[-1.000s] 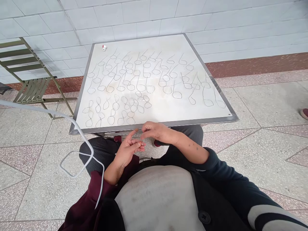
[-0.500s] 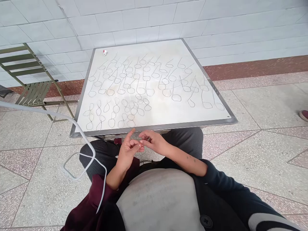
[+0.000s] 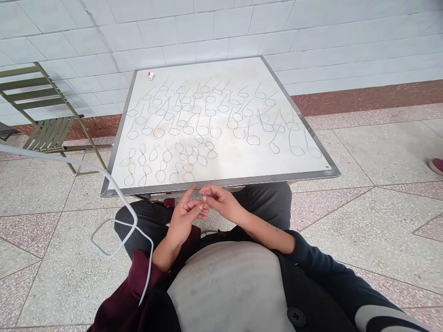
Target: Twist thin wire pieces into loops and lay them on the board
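Beyond the hands, a pale block wall (image 3: 207, 30) backs a white table (image 3: 238, 163), which lies much as it did half a second ago. Compared with a second ago, the right hand (image 3: 221, 203) sits lower, its fingertips now at those of the left hand (image 3: 182, 216). Left thumb and fingers pinch a thin wire (image 3: 204, 197), index finger extended; the right thumb and fingers meet that wire, though I cannot tell whether they close on it. It is held above the lap, partly hidden. Ahead and left of the hands lie double-looped wires (image 3: 167, 151); farther ahead and to the right, single-looped wires (image 3: 248, 129). The table's metal edge (image 3: 238, 181) runs just in front of the fingertips, with bare tabletop ahead and right of them. A white cable (image 3: 126, 201) curls left of the left hand, a folding chair (image 3: 51, 131) stands farther left, and open floor (image 3: 346, 203) spreads to the right.
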`<action>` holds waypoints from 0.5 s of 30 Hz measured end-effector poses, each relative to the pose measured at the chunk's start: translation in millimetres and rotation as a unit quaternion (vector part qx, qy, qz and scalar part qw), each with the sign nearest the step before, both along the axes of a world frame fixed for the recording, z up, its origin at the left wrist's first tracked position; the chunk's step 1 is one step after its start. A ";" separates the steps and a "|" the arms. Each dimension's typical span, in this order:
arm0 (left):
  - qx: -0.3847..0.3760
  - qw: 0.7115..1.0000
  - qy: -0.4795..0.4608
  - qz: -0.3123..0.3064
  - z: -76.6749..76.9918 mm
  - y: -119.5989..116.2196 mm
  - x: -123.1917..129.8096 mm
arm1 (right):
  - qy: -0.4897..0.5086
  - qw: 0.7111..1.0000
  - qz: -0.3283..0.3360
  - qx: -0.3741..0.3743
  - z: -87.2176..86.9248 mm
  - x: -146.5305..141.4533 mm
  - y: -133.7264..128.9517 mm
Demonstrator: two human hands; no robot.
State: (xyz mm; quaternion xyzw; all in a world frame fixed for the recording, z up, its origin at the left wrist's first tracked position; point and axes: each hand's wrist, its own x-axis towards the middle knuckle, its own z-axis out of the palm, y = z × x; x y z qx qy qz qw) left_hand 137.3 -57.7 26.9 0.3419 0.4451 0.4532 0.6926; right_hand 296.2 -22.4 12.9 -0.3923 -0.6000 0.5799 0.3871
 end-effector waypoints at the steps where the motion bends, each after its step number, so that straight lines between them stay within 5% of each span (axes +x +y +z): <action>1: -0.002 1.000 -0.010 0.000 0.2 -0.1 -0.3 | 0.008 1.000 0.002 -0.006 0.1 0.4 0.6; 15: -0.026 0.999 -0.037 -0.001 -2.8 -0.4 -0.1 | 0.127 0.988 0.012 -0.085 -0.3 -2.0 0.3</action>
